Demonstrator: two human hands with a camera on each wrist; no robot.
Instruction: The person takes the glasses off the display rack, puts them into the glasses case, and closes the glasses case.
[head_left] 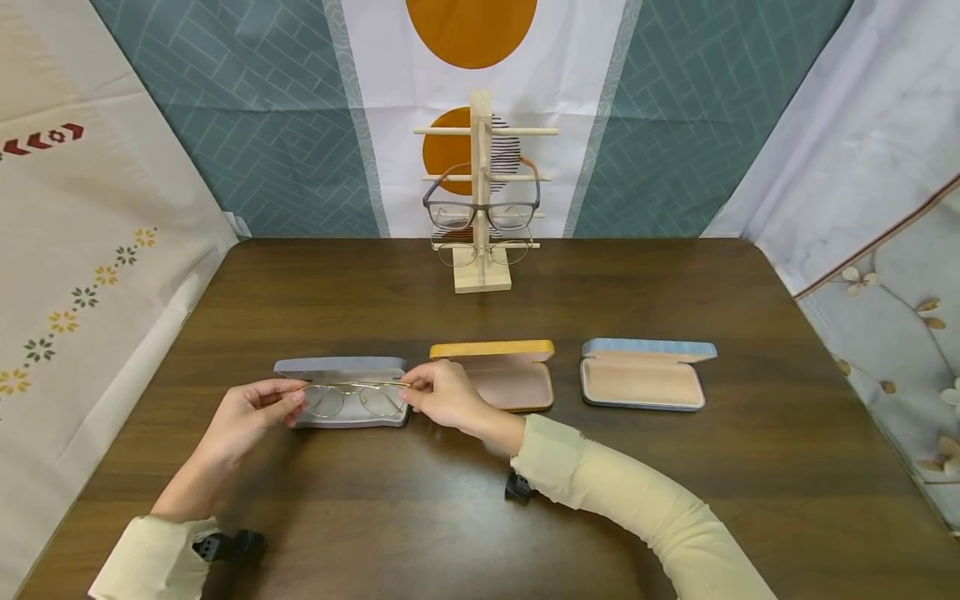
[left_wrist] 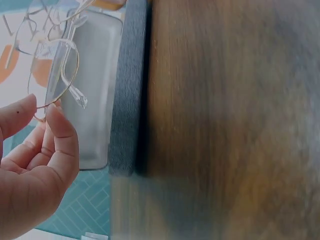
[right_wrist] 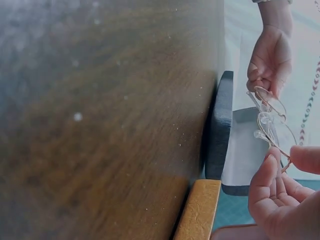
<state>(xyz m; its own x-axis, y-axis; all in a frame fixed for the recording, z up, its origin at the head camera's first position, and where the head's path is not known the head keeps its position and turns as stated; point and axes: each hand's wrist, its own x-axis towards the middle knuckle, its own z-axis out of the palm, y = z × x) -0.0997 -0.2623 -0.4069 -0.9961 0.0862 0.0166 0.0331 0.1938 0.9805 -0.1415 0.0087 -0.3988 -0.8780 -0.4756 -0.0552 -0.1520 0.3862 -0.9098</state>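
Thin gold-rimmed eyeglasses (head_left: 352, 385) are held level over an open grey glasses case (head_left: 348, 422). My left hand (head_left: 251, 414) pinches one end of the frame between thumb and fingers. At the other end, my right hand (head_left: 450, 396) pinches the frame in the same way. The left wrist view shows a clear temple tip (left_wrist: 80, 97) close behind a lens, so the temples look folded in. The case's pale lining (right_wrist: 242, 162) shows below the glasses in the right wrist view. Whether the glasses touch the case is hard to tell.
A yellow case (head_left: 492, 347) stands open just right of the grey one, partly behind my right hand. Farther right is an open blue case (head_left: 648, 346). At the table's back, a wooden stand (head_left: 482, 279) bears dark-framed glasses (head_left: 482, 207) and thin-rimmed glasses (head_left: 457, 265).
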